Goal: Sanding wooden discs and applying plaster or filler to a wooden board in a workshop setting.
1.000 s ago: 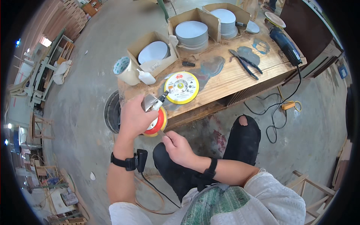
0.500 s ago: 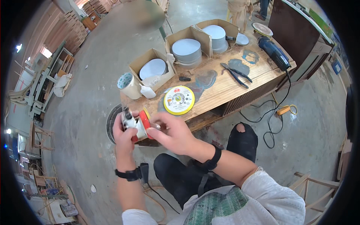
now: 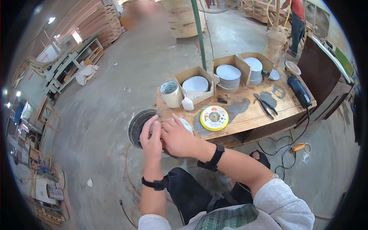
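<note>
Both my hands meet in front of the workbench's left end, close to a dark round bucket [image 3: 135,128]. My left hand [image 3: 151,138] is upright with its fingers curved in towards the right hand. My right hand [image 3: 177,140] presses its bent fingers against the left, one finger or thumb raised. Whatever lies between them is hidden by the hands. A pale disc [image 3: 186,125] shows partly behind my right hand. Just right of it, a round yellow-rimmed sander pad [image 3: 214,118] lies flat on the wooden workbench [image 3: 245,119].
Boxes of sanding discs [image 3: 195,83] line the bench's back edge, beside a tape roll [image 3: 171,94] and a small white bottle [image 3: 187,103]. Pliers [image 3: 265,105] and a corded blue power tool [image 3: 299,91] lie rightward. Cables [image 3: 283,153] trail on the floor. A person [image 3: 297,27] stands far back.
The view has shifted, so the bench sits further right and lower. My hands have closed together; the red and metallic tool held in them before is no longer visible.
</note>
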{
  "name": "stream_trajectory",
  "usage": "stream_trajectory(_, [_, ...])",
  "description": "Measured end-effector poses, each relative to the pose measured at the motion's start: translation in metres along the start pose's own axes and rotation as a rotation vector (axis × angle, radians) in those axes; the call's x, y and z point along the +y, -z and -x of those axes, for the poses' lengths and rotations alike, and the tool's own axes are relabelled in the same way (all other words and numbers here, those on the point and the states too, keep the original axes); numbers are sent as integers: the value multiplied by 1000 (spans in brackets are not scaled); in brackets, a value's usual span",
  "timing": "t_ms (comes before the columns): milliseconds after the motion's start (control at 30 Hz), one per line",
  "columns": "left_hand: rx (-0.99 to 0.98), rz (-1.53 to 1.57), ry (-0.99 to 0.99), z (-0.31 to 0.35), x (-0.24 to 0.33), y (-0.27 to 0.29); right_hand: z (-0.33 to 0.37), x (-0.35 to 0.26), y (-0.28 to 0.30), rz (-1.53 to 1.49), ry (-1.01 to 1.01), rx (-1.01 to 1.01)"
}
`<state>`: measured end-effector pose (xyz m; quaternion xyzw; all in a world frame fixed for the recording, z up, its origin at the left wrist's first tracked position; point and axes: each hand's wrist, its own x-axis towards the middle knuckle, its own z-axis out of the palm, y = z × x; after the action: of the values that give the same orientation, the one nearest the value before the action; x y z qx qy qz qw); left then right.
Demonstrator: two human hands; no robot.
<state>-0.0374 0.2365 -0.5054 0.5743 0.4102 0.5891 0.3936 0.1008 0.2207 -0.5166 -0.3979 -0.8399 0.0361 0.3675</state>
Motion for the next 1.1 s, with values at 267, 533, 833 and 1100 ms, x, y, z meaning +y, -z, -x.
stream_trajectory(267, [127, 14, 101, -6, -21, 7, -18, 3, -11, -50, -601, -78])
stream_trajectory(533, [296, -43, 215, -21, -20, 5, -36, -14, -6, -1, -711, -214])
stream_trajectory(833, [362, 43, 468, -43, -28, 25, -50, -23, -11, 46, -675, -168])
stream_trajectory(1100, [198, -315, 591, -66, -22, 36, -39, -35, -26, 319, -196, -143])
